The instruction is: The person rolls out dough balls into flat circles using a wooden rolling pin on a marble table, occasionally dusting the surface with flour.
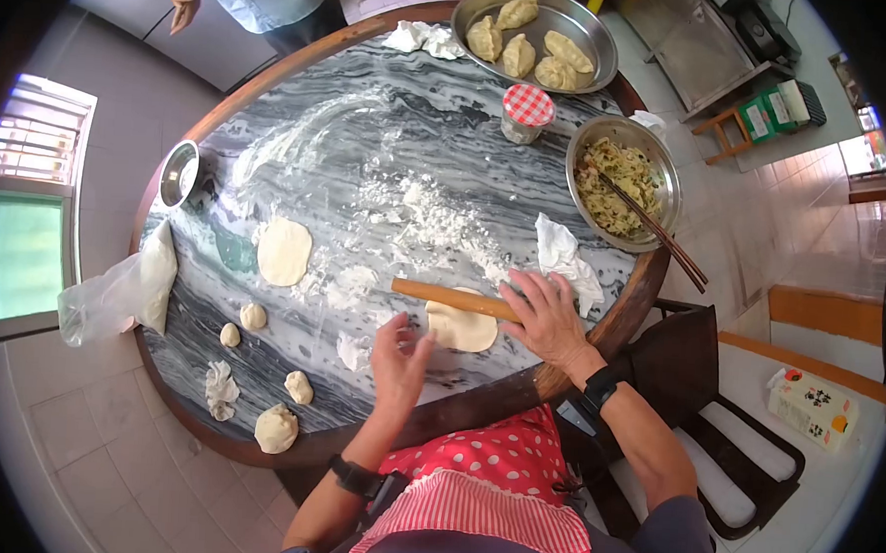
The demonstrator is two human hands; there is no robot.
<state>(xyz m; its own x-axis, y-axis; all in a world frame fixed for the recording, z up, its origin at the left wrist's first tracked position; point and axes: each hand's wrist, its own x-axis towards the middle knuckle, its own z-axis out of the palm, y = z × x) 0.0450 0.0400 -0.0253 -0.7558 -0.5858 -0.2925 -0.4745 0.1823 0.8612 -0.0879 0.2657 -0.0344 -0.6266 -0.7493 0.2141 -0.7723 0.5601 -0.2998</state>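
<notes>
A thin rolling pin (442, 294) is laid across a flat piece of dough (465, 333) near the front edge of the counter (469, 158). The pin's right end is covered by the right hand (551, 322), its fingers spread open. The left hand (396, 364) is held near the dough's left side, its fingers loosely open; whether the dough is touched cannot be told. The pin looks light and hard, and is best held at both ends. The dough looks soft and easy to tear, so it should be lifted gently by its edge. Farther out, flour (421, 210), another flat piece (285, 251) and a bowl of filling (572, 188) can be seen.
</notes>
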